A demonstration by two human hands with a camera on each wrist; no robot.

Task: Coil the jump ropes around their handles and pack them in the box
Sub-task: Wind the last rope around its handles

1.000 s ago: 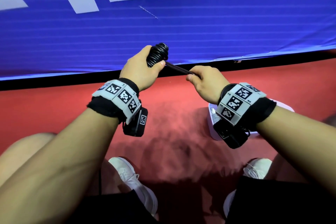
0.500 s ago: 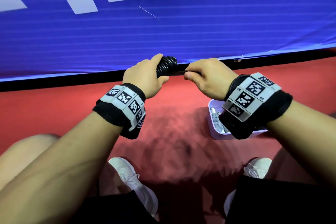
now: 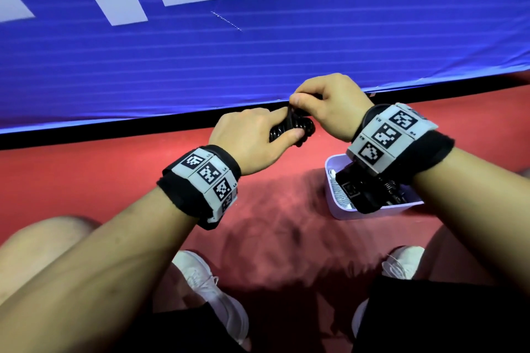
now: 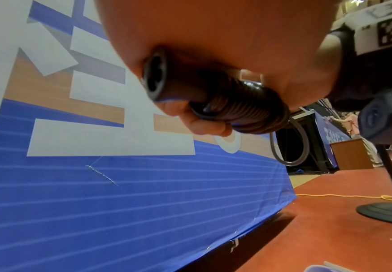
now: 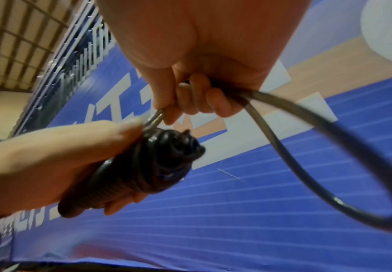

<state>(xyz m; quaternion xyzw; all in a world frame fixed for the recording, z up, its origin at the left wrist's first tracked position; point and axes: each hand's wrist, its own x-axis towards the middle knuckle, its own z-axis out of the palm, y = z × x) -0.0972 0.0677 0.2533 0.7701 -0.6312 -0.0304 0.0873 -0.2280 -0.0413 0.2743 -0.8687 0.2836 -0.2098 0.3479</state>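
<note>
Left hand (image 3: 252, 137) gripping coiled handles (image 5: 143, 165), right hand (image 3: 329, 106) pinching rope (image 5: 306, 147) (apparently looped)

I see even, bright indoor light in all three views. Soft shadows fall on the red matte floor (image 3: 114, 180) beneath the arms. Both wrist views bend straight lines hard at the edges. The right wrist view shows motion smear; the glossy black coiled rope (image 5: 148, 162) catches small highlights.
</note>
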